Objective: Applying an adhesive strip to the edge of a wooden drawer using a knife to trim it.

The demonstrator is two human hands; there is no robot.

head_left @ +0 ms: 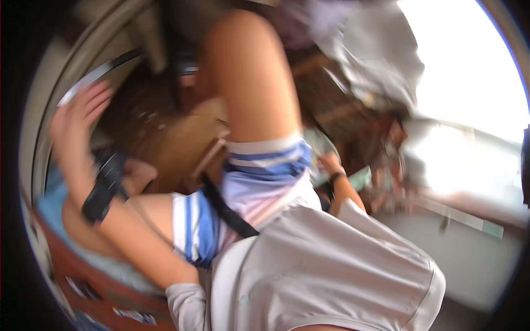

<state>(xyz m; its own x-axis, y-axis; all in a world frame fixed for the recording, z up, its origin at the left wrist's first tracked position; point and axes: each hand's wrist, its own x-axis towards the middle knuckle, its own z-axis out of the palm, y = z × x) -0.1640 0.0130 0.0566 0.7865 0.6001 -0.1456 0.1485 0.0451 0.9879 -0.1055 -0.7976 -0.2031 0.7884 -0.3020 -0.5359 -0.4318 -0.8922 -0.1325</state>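
The picture is smeared by motion. My left hand is raised at the far left, its fingers stretched out with small gaps between them. Behind its fingertips runs a pale, shiny strip; I cannot tell whether they touch. A black device is strapped to my left forearm. Beyond my right hip, my right hand is beside a pale green thing. Its fingers are too blurred and hidden to read. A dark band circles that wrist.
My bent legs in blue-and-white striped shorts fill the middle, crossed by a black strap. A blue padded surface with a reddish side lies under me. Blurred clutter and a bright window are at the right.
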